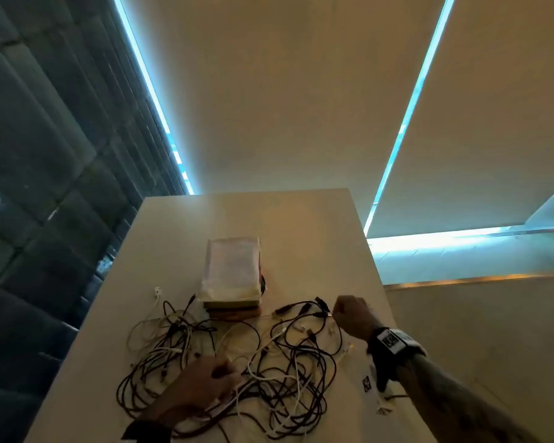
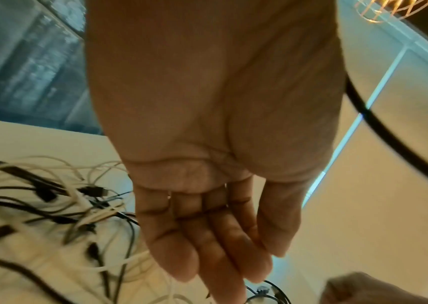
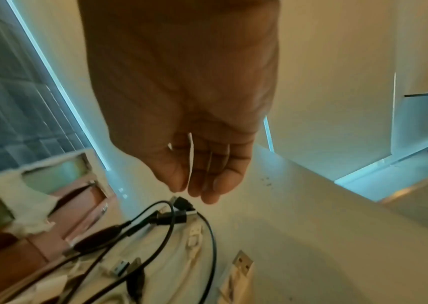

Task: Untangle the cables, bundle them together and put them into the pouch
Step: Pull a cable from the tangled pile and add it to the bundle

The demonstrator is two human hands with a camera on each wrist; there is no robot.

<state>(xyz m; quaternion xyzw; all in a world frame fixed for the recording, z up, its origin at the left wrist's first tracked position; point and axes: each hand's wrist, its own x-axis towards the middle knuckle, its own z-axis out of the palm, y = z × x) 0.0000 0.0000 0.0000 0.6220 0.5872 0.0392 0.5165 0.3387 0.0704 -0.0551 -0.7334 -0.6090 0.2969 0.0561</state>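
A tangle of black and white cables (image 1: 269,362) sprawls over the near half of the pale table (image 1: 301,219). Behind it lies a stack of flat pouches (image 1: 231,270), a whitish one on top. My left hand (image 1: 226,374) lies flat on the middle of the tangle. In the left wrist view that hand (image 2: 220,246) has straight fingers and an empty palm above the cables (image 2: 52,205). My right hand (image 1: 339,311) hovers at the tangle's far right. Its bunched fingers (image 3: 195,181) hang just above several black connectors (image 3: 179,214) and hold nothing that I can see.
The table's right edge (image 1: 378,282) drops off close beside my right hand. Small paper tags (image 1: 368,383) lie at the near right. A white USB plug (image 3: 241,261) rests apart from the pile. A dark padded wall (image 1: 45,187) stands to the left.
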